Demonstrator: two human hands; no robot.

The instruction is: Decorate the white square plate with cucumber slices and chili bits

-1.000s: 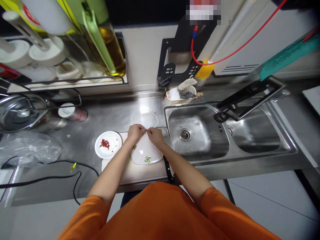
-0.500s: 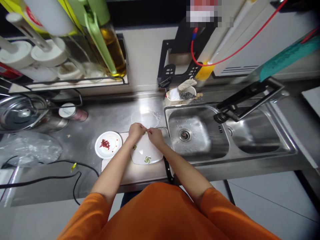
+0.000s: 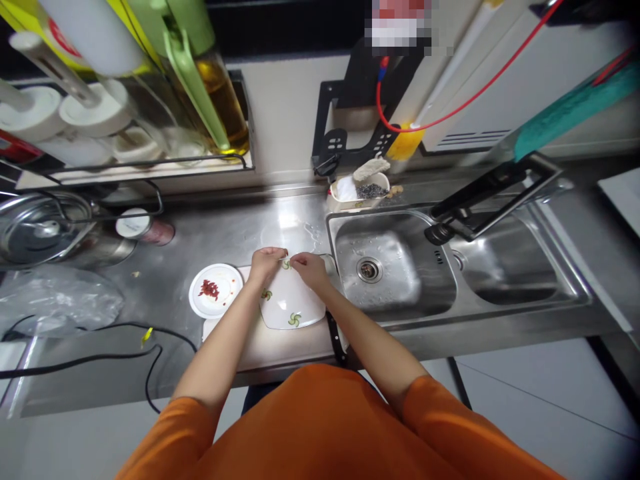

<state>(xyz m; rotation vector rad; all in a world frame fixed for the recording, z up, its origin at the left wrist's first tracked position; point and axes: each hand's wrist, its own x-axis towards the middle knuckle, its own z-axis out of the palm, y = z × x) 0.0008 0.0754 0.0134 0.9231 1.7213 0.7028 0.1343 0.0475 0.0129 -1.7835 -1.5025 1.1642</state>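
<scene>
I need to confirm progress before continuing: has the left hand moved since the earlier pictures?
Yes: the left hand has shifted slightly left, farther from the fixed sink drain.

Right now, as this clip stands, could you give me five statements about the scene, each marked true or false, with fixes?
1. The left hand and right hand are close together at the far side of the patterned plate. True.
2. The small round plate is to the right of the patterned plate. False: it is to the left.
3. Red pieces lie on the small round plate. True.
4. The near-left sink basin is full of water. False: only scattered drops show, with the drain in plain view.
5. The sleeves are blue. False: they are orange.
</scene>
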